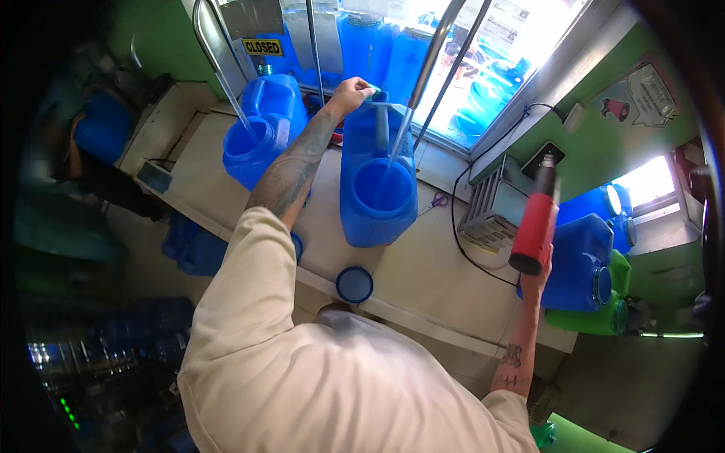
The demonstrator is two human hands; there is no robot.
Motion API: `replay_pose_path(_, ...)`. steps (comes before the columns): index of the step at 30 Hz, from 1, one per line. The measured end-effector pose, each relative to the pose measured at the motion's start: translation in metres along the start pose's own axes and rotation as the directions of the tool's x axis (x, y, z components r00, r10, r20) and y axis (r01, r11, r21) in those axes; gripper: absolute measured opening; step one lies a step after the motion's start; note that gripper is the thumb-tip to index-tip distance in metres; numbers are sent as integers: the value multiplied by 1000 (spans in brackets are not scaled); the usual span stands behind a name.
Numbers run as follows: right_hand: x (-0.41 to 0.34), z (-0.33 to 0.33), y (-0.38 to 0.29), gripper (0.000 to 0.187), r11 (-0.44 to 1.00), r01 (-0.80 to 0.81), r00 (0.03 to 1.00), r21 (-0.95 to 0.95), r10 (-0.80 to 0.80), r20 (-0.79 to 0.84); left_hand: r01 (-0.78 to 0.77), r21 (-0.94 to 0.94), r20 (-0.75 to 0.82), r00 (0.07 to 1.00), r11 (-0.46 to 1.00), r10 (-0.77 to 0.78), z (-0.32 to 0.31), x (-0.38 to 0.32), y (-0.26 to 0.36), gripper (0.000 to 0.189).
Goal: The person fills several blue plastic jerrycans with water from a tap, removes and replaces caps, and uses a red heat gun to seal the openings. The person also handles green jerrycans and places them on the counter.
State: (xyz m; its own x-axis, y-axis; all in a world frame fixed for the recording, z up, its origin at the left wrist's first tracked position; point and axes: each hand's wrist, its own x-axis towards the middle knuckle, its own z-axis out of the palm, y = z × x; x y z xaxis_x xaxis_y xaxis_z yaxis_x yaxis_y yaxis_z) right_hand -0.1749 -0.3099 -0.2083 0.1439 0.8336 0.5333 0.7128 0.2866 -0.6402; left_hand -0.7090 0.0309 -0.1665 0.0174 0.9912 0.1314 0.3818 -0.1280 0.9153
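Note:
My left hand (pixel 352 93) reaches over the counter. Its fingertips pinch a small greenish piece (pixel 374 88), too small to make out, close to the dark blue cap (pixel 380 97) of a blue plastic water jug (pixel 378 227). Water runs from a steel spout (pixel 420 85) into that jug's wide mouth. My right hand (pixel 535 278) grips a red heat gun (pixel 535 226), held nozzle up at the right. Left of my forearm, a second blue jug (pixel 249 170) also takes water from a curved steel pipe (pixel 207 42).
A round blue lid (pixel 354 285) lies at the counter's (pixel 419 277) front edge. Purple-handled scissors (pixel 438 200) lie beside the jug. A black cord (pixel 455 209) crosses the counter near a grey slatted box (pixel 493 198). Blue jugs (pixel 578 266) and a green jug (pixel 600 320) stand right.

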Motion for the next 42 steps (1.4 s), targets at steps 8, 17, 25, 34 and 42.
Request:
replay_pose_path(8,5,-59,-166,51,968,-70,981,242,111,-160,-144,26,322,938,989,128,1,25,4,47)
replay_pose_path(17,62,30,-223,55,693,-397,891,602,447,72,109,-129,268,961,986,-71,-8,14,-4,74)
replay_pose_path(25,129,138,-208,61,404,-643,755,651,478,450,78,-247,272,962,966,-8,8,3,-15,56)
replay_pose_path(34,141,162,-217,60,390,-684,727,617,431,534,72,-270,297,955,960,11,-6,0,-12,64)
replay_pose_path(42,132,149,-224,58,438,-692,718,574,497,487,95,-235,236,971,967,-38,5,7,-12,85)
